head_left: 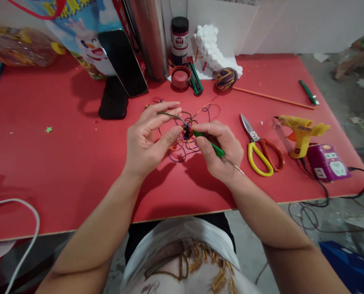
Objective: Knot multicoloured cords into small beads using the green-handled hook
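Note:
Between my two hands is a small dark piece of crochet work (187, 131) in multicoloured yarn. My left hand (151, 136) pinches its left side with thumb and finger, and a strand of yarn (169, 114) runs over the fingers. My right hand (220, 149) grips a green-handled crochet hook (216, 149), whose thin metal end sticks out toward the wrist. The hook's other tip meets the piece, but the exact contact is too small to make out. Loose loops of yarn (178, 157) lie on the table beneath, and a strand leads back toward a yarn ball (226, 79).
Yellow-and-red scissors (260, 153), a yellow glue gun (302, 132) and a purple power box (329, 162) are at the right. A phone (123, 63) leans at the back, near a steel flask (149, 38), a dark-lidded jar (179, 41) and a green cutter (195, 79). An orange stick (274, 98) lies behind the scissors.

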